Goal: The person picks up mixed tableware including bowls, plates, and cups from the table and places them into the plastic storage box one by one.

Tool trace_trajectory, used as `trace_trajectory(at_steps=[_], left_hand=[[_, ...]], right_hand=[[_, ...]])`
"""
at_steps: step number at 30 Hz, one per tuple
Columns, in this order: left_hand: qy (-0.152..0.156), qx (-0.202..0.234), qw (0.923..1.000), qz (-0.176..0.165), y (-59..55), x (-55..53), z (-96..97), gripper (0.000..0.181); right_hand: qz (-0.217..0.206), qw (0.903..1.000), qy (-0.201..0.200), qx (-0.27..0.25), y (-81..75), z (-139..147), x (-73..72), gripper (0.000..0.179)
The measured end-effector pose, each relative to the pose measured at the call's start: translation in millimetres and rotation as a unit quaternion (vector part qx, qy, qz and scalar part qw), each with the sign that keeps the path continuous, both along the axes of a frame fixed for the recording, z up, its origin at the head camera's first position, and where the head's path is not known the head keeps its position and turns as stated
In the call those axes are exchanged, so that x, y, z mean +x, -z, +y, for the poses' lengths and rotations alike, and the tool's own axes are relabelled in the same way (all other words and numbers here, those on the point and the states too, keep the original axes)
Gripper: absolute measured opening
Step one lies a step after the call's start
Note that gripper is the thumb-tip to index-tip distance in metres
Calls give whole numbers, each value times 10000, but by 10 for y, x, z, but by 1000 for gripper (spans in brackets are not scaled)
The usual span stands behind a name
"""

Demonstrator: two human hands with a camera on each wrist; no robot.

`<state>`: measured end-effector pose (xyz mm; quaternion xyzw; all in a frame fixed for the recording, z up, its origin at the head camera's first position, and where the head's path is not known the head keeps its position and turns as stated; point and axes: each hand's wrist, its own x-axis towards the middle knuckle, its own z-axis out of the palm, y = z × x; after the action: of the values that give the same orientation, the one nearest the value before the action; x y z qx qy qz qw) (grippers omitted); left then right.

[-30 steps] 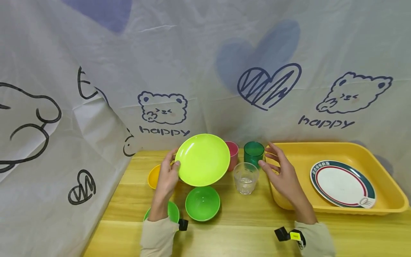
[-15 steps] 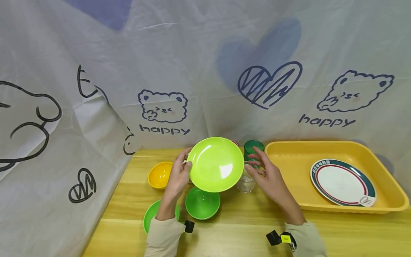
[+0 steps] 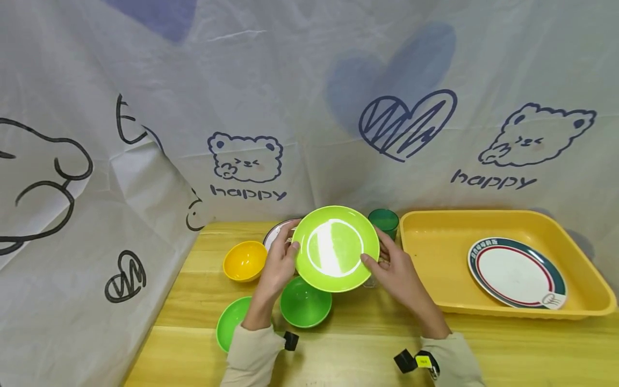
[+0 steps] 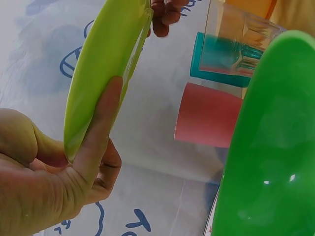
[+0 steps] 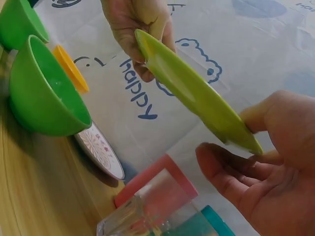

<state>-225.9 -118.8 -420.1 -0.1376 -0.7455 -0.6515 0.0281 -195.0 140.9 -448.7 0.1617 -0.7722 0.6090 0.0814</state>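
A lime-green plate (image 3: 319, 236) is held up above the table, its face tilted toward the head camera. On its left rim my left hand (image 3: 280, 263) grips it, thumb on the face and fingers behind, as the left wrist view also shows. At the opposite rim my right hand (image 3: 398, 271) pinches the plate between thumb and fingers. Below it stands a green bowl (image 3: 306, 305); a second green bowl (image 3: 232, 322) is partly behind my left forearm. In the right wrist view, a clear cup (image 5: 140, 216) and a pink cup (image 5: 157, 177) stand under the plate.
At the right is a yellow tray (image 3: 435, 301) with a white plate (image 3: 517, 274) rimmed in green and red. A yellow bowl (image 3: 245, 260), a patterned plate (image 5: 101, 152) and a dark green cup (image 3: 384, 221) stand toward the back. A printed cloth (image 3: 319, 107) hangs behind the table.
The lime-green plate has moved to the right in my left hand. My right hand has come left from beside the tray and taken hold of the plate's right rim.
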Motion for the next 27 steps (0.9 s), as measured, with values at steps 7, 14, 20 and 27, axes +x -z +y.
trace_trajectory(at_steps=[7, 14, 20, 27], left_hand=[[-227, -358, 9989, 213, 31, -3, 61, 51], [-236, -514, 9974, 439, 45, -14, 91, 56], [110, -547, 9973, 476, 18, -5, 119, 65], [493, -603, 9959, 460, 36, 6, 115, 68]], right_hand=[[-123, 9992, 228, -308, -28, -21, 27, 66], [-234, 9958, 887, 33, -86, 3, 34, 62], [-181, 9857, 1599, 504, -129, 100, 29, 52], [-97, 9808, 1852, 606, -193, 239, 68, 46]])
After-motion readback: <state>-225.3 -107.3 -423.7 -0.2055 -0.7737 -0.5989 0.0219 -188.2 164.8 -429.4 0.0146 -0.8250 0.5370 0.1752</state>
